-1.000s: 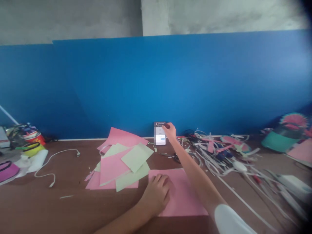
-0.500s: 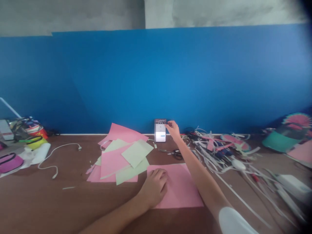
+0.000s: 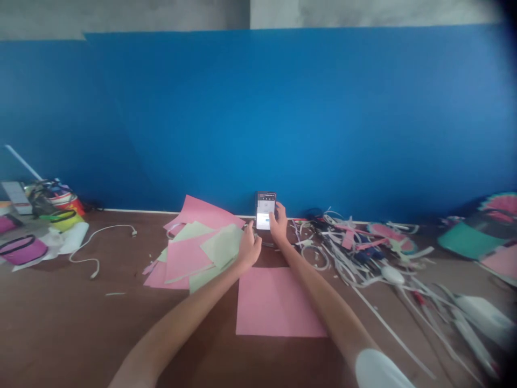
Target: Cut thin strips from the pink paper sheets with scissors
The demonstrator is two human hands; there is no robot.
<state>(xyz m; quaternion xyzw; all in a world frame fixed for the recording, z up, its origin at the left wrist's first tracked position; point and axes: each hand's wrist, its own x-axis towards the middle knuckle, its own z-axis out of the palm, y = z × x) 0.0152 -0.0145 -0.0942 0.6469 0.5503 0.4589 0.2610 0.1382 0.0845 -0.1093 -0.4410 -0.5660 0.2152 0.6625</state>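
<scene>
A phone [image 3: 264, 207] with a lit screen stands upright against the blue wall at the back of the table. My right hand [image 3: 279, 222] is closed around its right edge, the thumb lying over the lower part of the screen. Just below the phone's lower left corner is my left hand [image 3: 249, 249], fingers curled together; a small dark thing shows at its fingertips, too blurred to name. A pink sheet of paper [image 3: 278, 307] lies flat in front of me, partly under my right forearm. Left of it, pink and pale green sheets [image 3: 189, 258] overlap in a loose pile.
Tangled white cables and paper strips [image 3: 347, 253] cover the right side. Beyond them sits a green visor [image 3: 464, 240]. On the left lie a white cable [image 3: 97, 242], a purple visor [image 3: 24, 250] and a yellow one [image 3: 67, 220]. The blue wall [image 3: 258, 118] bounds the table behind.
My left hand has left the pink sheet and reached forward beside the phone. My right hand has shifted from the phone's edge to a fuller hold, thumb over the screen. The view has tilted slightly down.
</scene>
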